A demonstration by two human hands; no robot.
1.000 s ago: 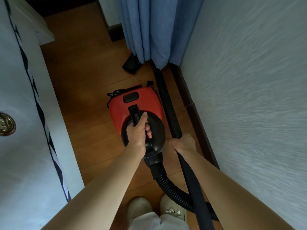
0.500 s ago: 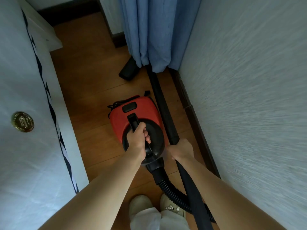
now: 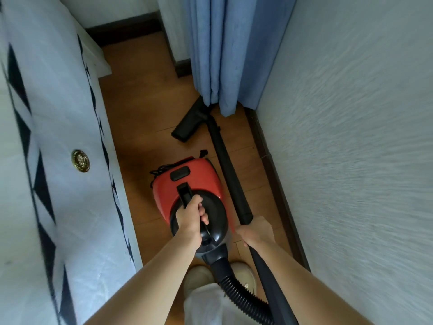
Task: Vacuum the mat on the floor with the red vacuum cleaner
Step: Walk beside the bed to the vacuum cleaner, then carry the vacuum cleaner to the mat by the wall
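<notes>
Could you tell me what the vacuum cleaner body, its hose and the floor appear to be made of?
Vacuum cleaner body: likely hard plastic, red, smooth with a soft sheen. Hose: black ribbed flexible plastic, judging by its corrugations. Floor: brown wood or wood-look laminate, with plank seams and faint grain.

The curtain [image 3: 225, 55] hides part of the floor nozzle [image 3: 189, 123].
</notes>
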